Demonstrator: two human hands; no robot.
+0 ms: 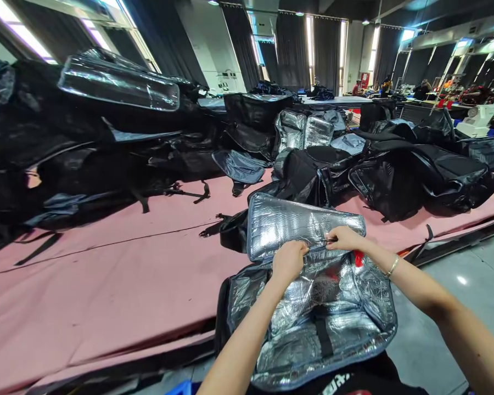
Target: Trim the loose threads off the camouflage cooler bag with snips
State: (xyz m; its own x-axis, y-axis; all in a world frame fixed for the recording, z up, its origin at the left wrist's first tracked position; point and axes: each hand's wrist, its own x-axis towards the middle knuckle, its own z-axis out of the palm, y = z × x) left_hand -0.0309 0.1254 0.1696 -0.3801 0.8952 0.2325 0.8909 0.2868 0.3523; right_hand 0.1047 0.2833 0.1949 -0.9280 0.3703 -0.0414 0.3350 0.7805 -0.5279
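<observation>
An open black insulated bag [325, 291] with silver foil lining lies in front of me, partly over the table's near edge. Its foil-lined lid [288, 219] is folded back toward the table. My left hand [288, 262] is closed at the lower edge of the lid, fingers pinching the seam there. Close by on the right, my right hand [344, 239] is closed around a thin dark item whose kind I cannot make out; it points toward the left hand along the same seam. A black strap [324, 337] lies across the lining, and something red [358, 258] shows by my right wrist.
A long table with a pink cover [148, 285] runs ahead. Black bags [308, 170] crowd its far side, with a large pile [66, 120] at the left. Another silver-lined bag [304, 131] stands open behind. Grey floor [469, 285] lies right. People appear in the far background.
</observation>
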